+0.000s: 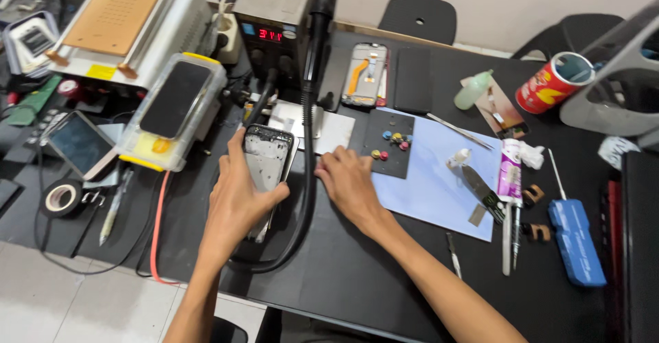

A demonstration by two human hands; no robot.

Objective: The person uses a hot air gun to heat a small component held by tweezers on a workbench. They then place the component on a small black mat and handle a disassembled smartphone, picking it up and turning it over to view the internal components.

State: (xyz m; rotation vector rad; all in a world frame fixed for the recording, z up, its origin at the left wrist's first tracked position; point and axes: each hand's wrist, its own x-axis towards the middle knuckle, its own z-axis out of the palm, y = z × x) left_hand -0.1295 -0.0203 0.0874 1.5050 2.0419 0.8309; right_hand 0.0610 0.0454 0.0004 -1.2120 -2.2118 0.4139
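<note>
A stripped phone frame (266,161) is held upright-tilted in the left hand (237,202), above the near-left part of the black table (357,274). The thumb is laid along its left edge and the fingers are curled round its lower right corner, so that the open inner face is turned toward the head camera, seemingly for inspection. The frame is gripped by its edges only, which leaves the inner face uncovered.

The right hand (350,185) is laid palm-down on the table just right of the frame, fingers loosely together and slightly bent; nothing is seen to be pinched under it, though the fingertips are partly hidden. It lies at the near-left corner of a dark mat (384,168), on which small coloured parts (391,144) are kept, probably so that they cannot roll away.

A thick black hose (309,109) runs down from the heating station (274,13) at the table's far edge and loops between the two hands. Another opened phone (365,74) lies near the far edge. A pale blue sheet (432,192) covers the middle-right of the table, with a glue tube (510,171) and a blue tool (575,240) toward the right edge.
</note>
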